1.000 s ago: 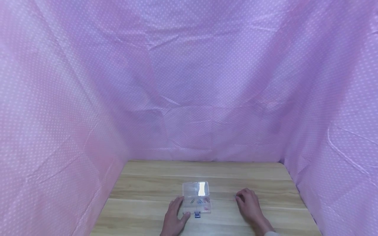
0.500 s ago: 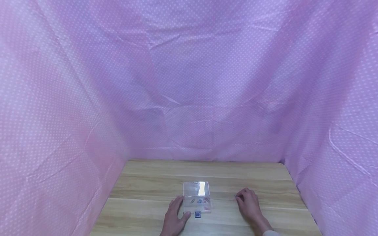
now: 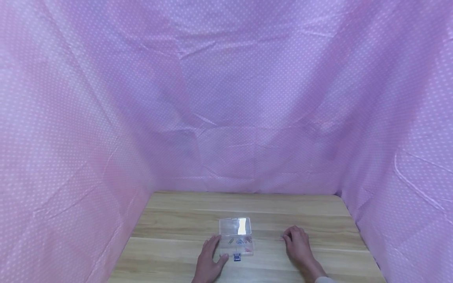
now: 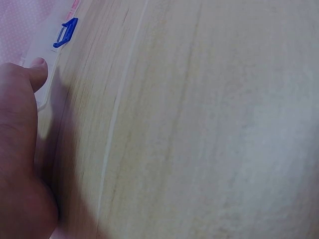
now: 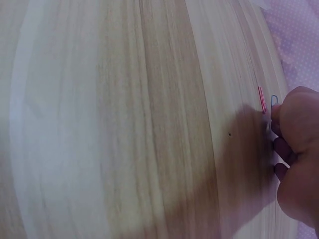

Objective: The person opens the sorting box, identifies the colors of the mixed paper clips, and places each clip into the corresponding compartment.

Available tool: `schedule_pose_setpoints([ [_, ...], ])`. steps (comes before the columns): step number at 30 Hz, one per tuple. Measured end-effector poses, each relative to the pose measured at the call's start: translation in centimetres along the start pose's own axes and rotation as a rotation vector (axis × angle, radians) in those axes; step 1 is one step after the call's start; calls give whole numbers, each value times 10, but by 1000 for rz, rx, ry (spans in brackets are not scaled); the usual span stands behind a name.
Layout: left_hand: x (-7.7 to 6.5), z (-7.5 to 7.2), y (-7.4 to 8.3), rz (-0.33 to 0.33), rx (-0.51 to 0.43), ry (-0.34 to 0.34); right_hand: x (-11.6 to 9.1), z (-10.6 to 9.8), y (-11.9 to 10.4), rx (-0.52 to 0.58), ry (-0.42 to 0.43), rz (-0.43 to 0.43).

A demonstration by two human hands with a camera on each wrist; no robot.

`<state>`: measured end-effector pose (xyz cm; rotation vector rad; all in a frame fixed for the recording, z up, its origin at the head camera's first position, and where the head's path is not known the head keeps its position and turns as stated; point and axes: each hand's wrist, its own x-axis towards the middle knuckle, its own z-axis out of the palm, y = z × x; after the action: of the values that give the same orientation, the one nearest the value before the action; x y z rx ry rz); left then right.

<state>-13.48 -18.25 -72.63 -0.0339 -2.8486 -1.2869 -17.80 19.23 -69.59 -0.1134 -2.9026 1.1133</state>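
A clear plastic box [image 3: 235,245] lies on the table with its lid raised away from me and a blue latch [image 3: 237,257] at its front. Several paper clips [image 3: 240,241] sit in its compartments, green, blue and reddish. My left hand [image 3: 207,261] holds the box's left end between thumb and fingers. Off to the right, my right hand [image 3: 299,245] pinches a light blue paper clip [image 5: 274,100], its looped end sticking out past the fingertips. Just beside it, a red paper clip [image 5: 262,100] shows in the right wrist view, close to the tabletop.
The wood-grain table [image 3: 184,212] extends around both hands. Pink dotted cloth [image 3: 230,157] hangs behind it and along both sides. A tiny dark speck [image 5: 230,134] marks the wood near the right hand.
Both hands and the box stay nearly in place. At the right fingertips, a greyish tip showed earlier; now a small reddish bit shows there.
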Motion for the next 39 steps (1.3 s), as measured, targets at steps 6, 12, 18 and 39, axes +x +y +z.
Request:
schedule_pose_setpoints([
  [6,-1,-1,1,-4,7,-12,-1,-3,-4,28,13,1],
  [12,1,0,-1,8,4,-4,-3,-3,-14,65,25,-18],
  [18,2,1,-4,14,13,6,-6,0,-23,108,68,-69],
  [39,0,-1,-3,32,14,-4,-14,36,-83,172,21,-207],
])
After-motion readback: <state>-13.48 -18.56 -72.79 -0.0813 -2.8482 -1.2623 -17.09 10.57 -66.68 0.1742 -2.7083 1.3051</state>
